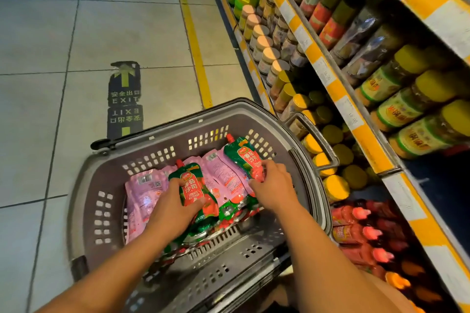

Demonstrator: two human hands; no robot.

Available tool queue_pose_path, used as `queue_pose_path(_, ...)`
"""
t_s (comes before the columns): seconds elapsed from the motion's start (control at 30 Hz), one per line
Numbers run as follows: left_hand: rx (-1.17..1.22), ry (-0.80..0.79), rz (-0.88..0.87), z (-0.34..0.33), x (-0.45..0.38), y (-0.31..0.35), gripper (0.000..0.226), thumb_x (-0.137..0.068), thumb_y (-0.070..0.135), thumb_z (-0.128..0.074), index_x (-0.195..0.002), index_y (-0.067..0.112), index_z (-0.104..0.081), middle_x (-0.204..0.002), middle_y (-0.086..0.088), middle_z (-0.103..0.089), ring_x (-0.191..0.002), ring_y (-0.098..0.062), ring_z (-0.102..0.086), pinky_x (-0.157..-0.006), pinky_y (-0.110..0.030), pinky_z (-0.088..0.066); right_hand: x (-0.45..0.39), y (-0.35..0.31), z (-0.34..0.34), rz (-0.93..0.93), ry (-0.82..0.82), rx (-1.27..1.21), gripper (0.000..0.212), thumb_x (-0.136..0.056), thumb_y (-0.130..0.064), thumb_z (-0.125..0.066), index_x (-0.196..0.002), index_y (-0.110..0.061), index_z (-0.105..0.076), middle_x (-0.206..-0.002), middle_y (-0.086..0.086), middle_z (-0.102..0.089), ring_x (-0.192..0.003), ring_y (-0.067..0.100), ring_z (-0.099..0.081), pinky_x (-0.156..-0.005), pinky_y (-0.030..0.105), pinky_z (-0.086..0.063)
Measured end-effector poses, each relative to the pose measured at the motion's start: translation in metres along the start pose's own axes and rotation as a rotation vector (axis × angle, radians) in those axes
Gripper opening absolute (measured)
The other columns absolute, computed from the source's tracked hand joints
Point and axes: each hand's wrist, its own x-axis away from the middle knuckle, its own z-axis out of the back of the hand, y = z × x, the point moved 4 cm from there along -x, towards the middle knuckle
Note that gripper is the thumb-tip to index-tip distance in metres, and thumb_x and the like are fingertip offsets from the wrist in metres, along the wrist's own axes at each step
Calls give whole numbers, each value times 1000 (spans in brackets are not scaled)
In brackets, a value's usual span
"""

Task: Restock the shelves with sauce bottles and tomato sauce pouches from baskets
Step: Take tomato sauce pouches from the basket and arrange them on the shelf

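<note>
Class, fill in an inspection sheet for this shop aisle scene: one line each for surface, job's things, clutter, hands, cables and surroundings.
Surface: grey tiled floor with a yellow line along the shelving.
Job's things: grey basket holding ketchup pouches, some showing green and red fronts, others pink backs.
Clutter: nothing seen.
Hands: left hand grips a front-up ketchup pouch; right hand pinches another pouch near the basket's right side.
Cables: nothing seen.
Surroundings: shelves on the right with yellow-lidded jars; red squeeze bottles on the lowest level; EXIT sticker on the floor.
</note>
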Motion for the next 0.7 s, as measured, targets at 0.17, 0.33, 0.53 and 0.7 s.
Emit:
queue_pose_path(0.17,105,12,54,1,-1,-6,64,-81,46,-85,-127,36,-42,-107,0,-67,-77,-17,-68,-57,-28,-49,-2,0,-5,-30,-27,-52,43,-96,-39,-68,-130,-19,-52,-125,11,-44,-105,36,-60,-94,42,-51)
queue_pose_path(0.33,226,12,84,3,2,-4,82,-75,40,-90,-137,39,-36,-107,0,-68,-79,-21,-73,-58,-32,-54,-2,1,-9,-77,-17,-95,52,-92,-27,-75,-135,-17,-49,-134,15,-43,-108,34,-61,-94,42,-52)
queue_pose_path(0.53,342,18,98,2,0,-6,91,-74,25,-92,-146,34,-37,-113,-1,-71,-92,-17,-74,-81,-39,-62,-2,6,-10,-154,-71,-128,73,-79,-26,-86,-137,-13,-44,-134,17,-55,-113,35,-61,-91,43,-55)
queue_pose_path(0.7,475,46,186,-1,1,-7,89,-80,10,-88,-149,25,-34,-102,-5,-74,-80,-18,-77,-70,-36,-60,1,7,-12,-165,-133,-107,84,-73,-23,-92,-140,-15,-41,-131,12,-61,-119,34,-61,-94,41,-51)
